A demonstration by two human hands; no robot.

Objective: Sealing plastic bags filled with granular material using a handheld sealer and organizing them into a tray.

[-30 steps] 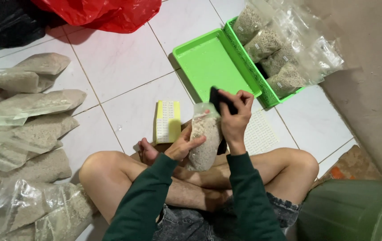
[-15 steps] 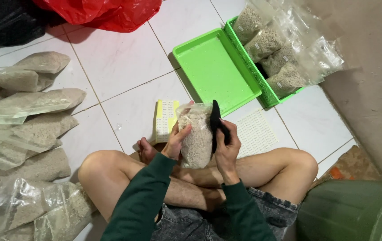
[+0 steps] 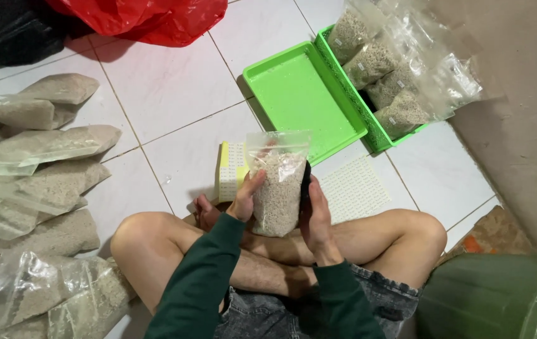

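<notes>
I sit cross-legged on white floor tiles. My left hand grips the left side of a clear plastic bag of pale grain, held upright above my crossed legs. My right hand presses against the bag's right side and also holds a small black object between palm and bag. Just beyond the bag lies a yellow-and-white sheet block, and a white dotted sheet lies to its right.
A green tray lid lies ahead; a green tray beside it holds several filled bags. Many grain bags pile at my left. A red plastic bag lies at the top. A green bucket stands at my right.
The bag has been turned upright and drawn closer over my legs. My right hand dropped from the bag's top to its right side, bringing the black object along.
</notes>
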